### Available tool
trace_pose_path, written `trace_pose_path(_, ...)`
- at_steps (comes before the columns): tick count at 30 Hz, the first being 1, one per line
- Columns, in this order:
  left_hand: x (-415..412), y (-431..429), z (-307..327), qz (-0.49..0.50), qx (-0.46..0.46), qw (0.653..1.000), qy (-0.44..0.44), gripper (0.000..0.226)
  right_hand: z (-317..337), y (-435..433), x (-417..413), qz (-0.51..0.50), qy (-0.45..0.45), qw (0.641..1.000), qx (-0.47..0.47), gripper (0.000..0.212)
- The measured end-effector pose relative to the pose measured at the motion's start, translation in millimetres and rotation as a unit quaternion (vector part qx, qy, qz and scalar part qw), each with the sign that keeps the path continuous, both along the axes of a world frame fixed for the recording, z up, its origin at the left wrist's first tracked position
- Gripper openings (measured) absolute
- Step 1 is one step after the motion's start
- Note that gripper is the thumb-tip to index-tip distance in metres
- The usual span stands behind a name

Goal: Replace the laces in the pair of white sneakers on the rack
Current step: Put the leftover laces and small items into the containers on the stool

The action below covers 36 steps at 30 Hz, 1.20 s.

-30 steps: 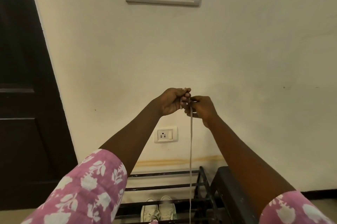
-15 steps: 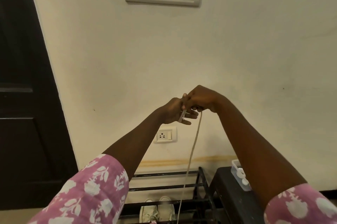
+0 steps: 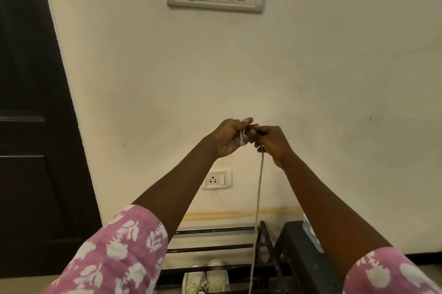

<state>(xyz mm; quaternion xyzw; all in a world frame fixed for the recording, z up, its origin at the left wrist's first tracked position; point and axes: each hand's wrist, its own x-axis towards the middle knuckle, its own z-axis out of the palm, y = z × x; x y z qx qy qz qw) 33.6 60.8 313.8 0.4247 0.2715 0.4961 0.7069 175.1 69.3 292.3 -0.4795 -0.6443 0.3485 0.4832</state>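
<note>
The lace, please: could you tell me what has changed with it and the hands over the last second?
The right hand passed up over the left hand and has come back down to its right, apparently winding the lace round it; the hanging strand swung left, then back. Both hands still hold the lace; the sneakers stay on the rack.
</note>
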Motion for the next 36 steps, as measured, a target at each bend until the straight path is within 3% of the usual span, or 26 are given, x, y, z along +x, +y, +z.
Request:
trace_pose_path(3, 6, 3, 0, 0.063, 0.019, 0.996, -0.053, 0.021, -6, -9, -8, 0.078, -0.072, 0.993, -0.060, 0.013)
trace_pose_path(6, 8, 9, -5, 0.109, 0.061, 0.992, 0.033, 0.019, 0, -18, -15, 0.123, -0.164, 0.974, -0.097, 0.017)
trace_pose_path(9, 4, 15, -13, 0.096, 0.069, 0.988, 0.103, 0.016, 19, -27, -16, 0.143, -0.233, 0.955, -0.114, 0.008)
trace_pose_path(13, 1, 8, -19, 0.001, 0.070, 0.966, 0.248, 0.053, 47, -27, -8, 0.117, -0.265, 0.954, -0.076, 0.012)
trace_pose_path(15, 1, 5, -21, -0.037, 0.060, 0.959, 0.273, 0.063, 59, -25, -1, 0.113, -0.279, 0.952, -0.048, 0.012)
trace_pose_path(19, 0, 2, -20, -0.055, 0.030, 0.967, 0.248, 0.064, 68, -14, 14, 0.094, -0.254, 0.962, 0.035, 0.012)
trace_pose_path(23, 1, 2, -18, -0.084, 0.018, 0.984, 0.158, 0.054, 52, -4, 19, 0.030, -0.122, 0.987, 0.099, 0.013)
trace_pose_path(26, 4, 1, -14, -0.092, 0.017, 0.993, 0.075, 0.043, 28, 1, 14, 0.003, -0.008, 0.998, 0.070, 0.014)
trace_pose_path(29, 9, 3, -11, -0.032, 0.009, 0.999, 0.002, 0.031, 7, -1, 8, -0.002, 0.081, 0.997, -0.005, 0.018)
trace_pose_path(31, 12, 4, -12, 0.011, -0.004, 0.999, -0.036, 0.026, -1, -4, 5, 0.025, 0.075, 0.996, -0.041, 0.013)
trace_pose_path(36, 16, 11, -20, 0.088, -0.016, 0.993, -0.077, 0.021, -3, -14, -3, 0.089, -0.072, 0.986, -0.125, 0.011)
